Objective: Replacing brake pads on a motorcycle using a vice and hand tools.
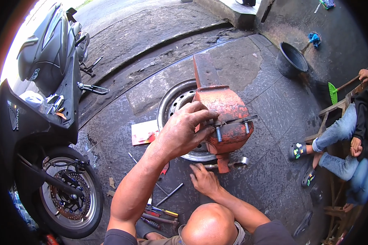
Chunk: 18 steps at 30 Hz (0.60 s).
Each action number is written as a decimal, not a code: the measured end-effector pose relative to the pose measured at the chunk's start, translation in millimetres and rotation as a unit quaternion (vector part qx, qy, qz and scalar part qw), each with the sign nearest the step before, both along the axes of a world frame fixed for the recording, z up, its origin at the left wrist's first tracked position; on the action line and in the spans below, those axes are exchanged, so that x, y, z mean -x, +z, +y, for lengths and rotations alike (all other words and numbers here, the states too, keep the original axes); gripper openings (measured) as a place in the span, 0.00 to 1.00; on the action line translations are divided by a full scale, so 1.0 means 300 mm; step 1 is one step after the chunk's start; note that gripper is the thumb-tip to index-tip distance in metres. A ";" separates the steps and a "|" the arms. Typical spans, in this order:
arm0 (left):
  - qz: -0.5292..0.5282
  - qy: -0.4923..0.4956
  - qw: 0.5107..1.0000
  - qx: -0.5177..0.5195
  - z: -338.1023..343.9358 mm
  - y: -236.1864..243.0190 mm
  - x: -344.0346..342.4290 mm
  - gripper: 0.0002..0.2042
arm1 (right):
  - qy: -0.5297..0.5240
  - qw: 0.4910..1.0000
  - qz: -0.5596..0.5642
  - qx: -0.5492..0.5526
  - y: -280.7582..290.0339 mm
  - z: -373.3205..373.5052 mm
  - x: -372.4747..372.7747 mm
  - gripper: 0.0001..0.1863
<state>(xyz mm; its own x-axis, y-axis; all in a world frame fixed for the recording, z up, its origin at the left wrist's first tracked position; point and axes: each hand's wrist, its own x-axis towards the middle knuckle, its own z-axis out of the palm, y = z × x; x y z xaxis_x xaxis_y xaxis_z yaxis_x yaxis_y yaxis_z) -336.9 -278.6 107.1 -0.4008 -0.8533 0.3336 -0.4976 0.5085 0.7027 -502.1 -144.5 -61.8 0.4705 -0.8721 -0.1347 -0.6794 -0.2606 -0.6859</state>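
Observation:
A worn orange bench vise [227,107] stands in front of me. Across its jaws lies a thin, dark metal bracket [238,121], with two bolts [219,134] pointing down from it. The thumb and fingers of my left hand [187,125] pinch the bracket's left end, and the exact contact is partly hidden. Lower down, my right hand [207,180] has its fingers curled at the left end of the vise's handle bar [211,166]. That bar passes through the vise screw toward a metal ring [241,163] on the right.
A steel wheel rim [164,107] lies beneath the vise. Hand tools, including a screwdriver [167,212] and a metal rod [170,194], lie on the floor. A dark scooter [49,106] stands left. Right are a black bucket [292,60] and a seated person [335,130].

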 end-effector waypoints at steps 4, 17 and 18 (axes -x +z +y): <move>0.035 0.006 0.998 -0.048 0.003 -0.001 0.000 0.18 | -0.016 0.999 -0.024 0.032 -0.040 0.013 0.019 0.22; 0.245 0.277 0.914 -0.165 0.328 -0.369 0.007 0.08 | -0.450 0.839 -0.289 -0.097 -0.008 0.079 0.269 0.07; 0.165 0.256 0.944 -0.130 0.361 -0.390 0.024 0.07 | -0.466 0.826 -0.311 -0.051 0.054 0.047 0.291 0.07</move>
<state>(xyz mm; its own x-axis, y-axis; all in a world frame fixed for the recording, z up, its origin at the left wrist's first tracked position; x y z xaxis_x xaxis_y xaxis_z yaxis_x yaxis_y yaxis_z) -344.1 -170.3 -10.0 0.1746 -0.9771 0.1214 -0.3627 0.0508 0.9305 -589.4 -130.3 -45.7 -0.3942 -0.8936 -0.2147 -0.0592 0.2579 -0.9644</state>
